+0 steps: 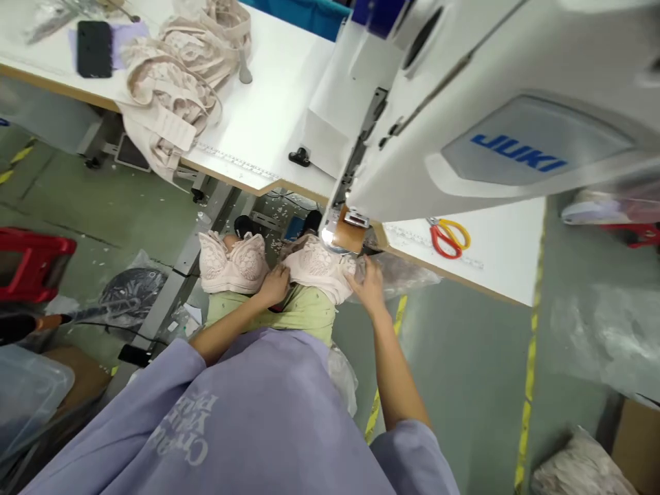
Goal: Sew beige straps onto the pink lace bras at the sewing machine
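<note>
Currently working at centre frame, below the head of the white JUKI sewing machine (495,137). Holding a pale pink lace garment (314,265) up against the lit needle area (335,235), at the front edge of the white table (268,103). Gripping the garment's lower left edge with the left hand (276,283), fingers curled shut over the fabric. Resting the right hand (370,285) on the garment's right edge, fingers mostly extended and flat, closing on nothing as far as visible. Lying just left of the left hand, on the lap: a second lace piece (232,261), untouched.

Recommended handling, judged from this position:
- spreading the lace flat between both hands before feeding;
- applying light, even tension, avoiding stretching the seam;
- placing fingertips beside the needle area, never under it;
- guiding rather than pulling.

Also showing: red-and-yellow scissors (449,237) on the table, right of centre; a heap of matching garments (180,75) and a black phone (94,48) at upper left; a red crate (31,265) at the left edge.
</note>
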{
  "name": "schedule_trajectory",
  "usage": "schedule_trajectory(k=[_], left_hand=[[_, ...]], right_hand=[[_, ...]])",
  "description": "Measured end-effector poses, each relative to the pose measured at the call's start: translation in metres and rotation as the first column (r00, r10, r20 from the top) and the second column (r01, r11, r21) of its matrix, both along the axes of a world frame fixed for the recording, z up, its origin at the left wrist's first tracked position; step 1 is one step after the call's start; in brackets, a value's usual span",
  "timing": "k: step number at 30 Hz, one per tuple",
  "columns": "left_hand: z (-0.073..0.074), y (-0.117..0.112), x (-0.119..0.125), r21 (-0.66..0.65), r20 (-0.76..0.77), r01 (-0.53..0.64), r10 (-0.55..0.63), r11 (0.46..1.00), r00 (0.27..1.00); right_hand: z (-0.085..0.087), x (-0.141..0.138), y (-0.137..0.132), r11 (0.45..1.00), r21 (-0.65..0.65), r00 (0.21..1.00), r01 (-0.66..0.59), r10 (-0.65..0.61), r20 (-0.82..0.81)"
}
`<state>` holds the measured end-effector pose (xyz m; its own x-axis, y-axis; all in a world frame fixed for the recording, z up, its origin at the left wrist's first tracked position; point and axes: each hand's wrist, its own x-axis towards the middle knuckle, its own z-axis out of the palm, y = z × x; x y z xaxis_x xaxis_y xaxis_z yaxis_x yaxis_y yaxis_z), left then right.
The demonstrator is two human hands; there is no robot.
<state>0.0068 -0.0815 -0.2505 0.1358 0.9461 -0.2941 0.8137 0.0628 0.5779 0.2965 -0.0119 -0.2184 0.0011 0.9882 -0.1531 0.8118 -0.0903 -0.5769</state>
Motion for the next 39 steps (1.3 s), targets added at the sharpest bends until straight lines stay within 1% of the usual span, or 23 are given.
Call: schedule_trajectory(k=[2,5,9,11,13,16,18,19,21,22,23,24,26,28,29,31,32,33,34,35,36,37,39], left_hand=[[0.008,-0.004,-0.021,-0.006,-0.027,-0.043,0.043,0.999,0.999],[0.032,-0.006,-0.081,0.016,-0.138,-0.213,0.213,0.977,0.967],[0.066,-0.021,-0.166,0.030,-0.315,-0.491,0.475,0.870,0.822],[0.076,-0.031,-0.189,-0.013,-0.346,-0.542,0.505,0.840,0.791],[0.087,-0.042,-0.192,-0.052,-0.342,-0.550,0.502,0.834,0.794],[0.111,-0.057,-0.158,-0.077,-0.279,-0.505,0.468,0.860,0.839],[0.131,-0.063,-0.119,-0.099,-0.167,-0.397,0.378,0.913,0.911],[0.142,-0.064,-0.099,-0.107,-0.087,-0.309,0.300,0.945,0.950],[0.161,-0.061,-0.066,-0.092,0.072,-0.128,0.134,0.988,0.988],[0.167,-0.056,-0.054,-0.057,0.156,-0.072,0.080,0.996,0.984],[0.171,-0.048,-0.044,-0.001,0.262,-0.081,0.079,0.997,0.962],[0.172,-0.036,-0.036,0.039,0.364,-0.124,0.101,0.992,0.926],[0.168,-0.009,-0.017,-0.058,0.590,-0.115,0.127,0.992,0.797],[0.162,0.013,0.008,-0.254,0.733,0.095,0.128,0.962,0.668],[0.160,0.019,0.021,-0.314,0.765,0.206,0.118,0.927,0.633],[0.157,0.025,0.041,-0.339,0.782,0.291,0.096,0.895,0.616],[0.157,0.026,0.048,-0.327,0.778,0.279,0.090,0.903,0.622],[0.158,0.027,0.053,-0.315,0.771,0.250,0.094,0.916,0.629],[0.159,0.029,0.055,-0.300,0.762,0.211,0.101,0.930,0.640],[0.160,0.030,0.056,-0.280,0.750,0.167,0.107,0.946,0.653],[0.161,0.032,0.057,-0.255,0.736,0.124,0.109,0.959,0.669],[0.163,0.032,0.057,-0.228,0.722,0.090,0.106,0.969,0.683],[0.167,0.030,0.057,-0.167,0.690,0.053,0.078,0.984,0.719]], right_hand=[[-0.007,-0.032,0.013,0.987,-0.067,0.986,-0.145,0.149,0.070],[-0.010,-0.060,0.013,0.947,-0.218,0.951,-0.236,0.272,0.149],[-0.015,-0.067,-0.017,0.971,-0.195,0.934,-0.140,0.195,0.300],[-0.016,-0.064,-0.029,0.981,-0.172,0.940,-0.093,0.143,0.311],[-0.013,-0.064,-0.034,0.988,-0.134,0.970,-0.081,0.109,0.216],[0.009,-0.081,-0.037,0.990,0.040,0.991,-0.133,0.132,0.027],[0.039,-0.101,-0.044,0.951,0.092,0.951,-0.296,0.302,-0.063],[0.056,-0.111,-0.050,0.902,0.058,0.895,-0.428,0.432,-0.114],[0.095,-0.124,-0.060,0.677,-0.078,0.674,-0.732,0.702,-0.231],[0.114,-0.126,-0.063,0.582,-0.136,0.596,-0.801,0.758,-0.266],[0.132,-0.123,-0.065,0.531,-0.163,0.555,-0.831,0.781,-0.287],[0.150,-0.117,-0.065,0.523,-0.173,0.550,-0.835,0.778,-0.302],[0.185,-0.097,-0.064,0.603,-0.143,0.612,-0.784,0.715,-0.338],[0.214,-0.072,-0.063,0.671,-0.112,0.648,-0.733,0.638,-0.416],[0.225,-0.059,-0.063,0.667,-0.112,0.634,-0.737,0.623,-0.458],[0.237,-0.034,-0.057,0.545,-0.132,0.522,-0.828,0.662,-0.538],[0.236,-0.023,-0.050,0.451,-0.144,0.447,-0.881,0.692,-0.567],[0.232,-0.011,-0.040,0.403,-0.156,0.416,-0.902,0.711,-0.567],[0.224,0.000,-0.024,0.454,-0.173,0.472,-0.874,0.713,-0.519],[0.214,0.010,-0.004,0.569,-0.179,0.583,-0.802,0.685,-0.437],[0.203,0.020,0.020,0.774,-0.143,0.774,-0.617,0.563,-0.289],[0.191,0.030,0.046,0.938,-0.054,0.934,-0.342,0.333,-0.125],[0.173,0.046,0.103,0.990,0.052,0.990,-0.134,0.136,-0.025]])
